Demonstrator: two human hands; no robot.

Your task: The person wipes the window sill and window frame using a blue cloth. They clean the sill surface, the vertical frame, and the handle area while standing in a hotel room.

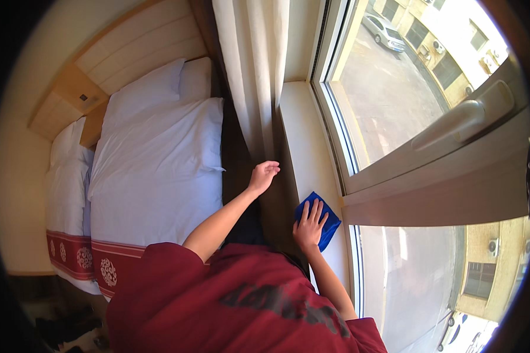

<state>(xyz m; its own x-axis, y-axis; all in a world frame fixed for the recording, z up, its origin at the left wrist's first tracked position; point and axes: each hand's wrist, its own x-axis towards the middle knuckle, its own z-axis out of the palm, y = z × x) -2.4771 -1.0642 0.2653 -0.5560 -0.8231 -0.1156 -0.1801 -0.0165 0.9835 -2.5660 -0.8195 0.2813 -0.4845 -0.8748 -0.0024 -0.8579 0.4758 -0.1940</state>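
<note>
My right hand (309, 229) lies flat, fingers spread, on a blue cloth (330, 223) on the white window sill (307, 145). Part of the cloth is hidden under the palm. To the left, my left hand (263, 177) is in the air beside the sill, below the hanging curtain. Its fingers are loosely bent, and I see nothing in it.
A cream curtain (256, 66) hangs ahead, beside the sill. A window frame (406, 212) with a lever handle (450, 123) rises along the right. Two beds with white covers, including the nearer bed (159, 176), stand to the left, with a wooden headboard (137, 39).
</note>
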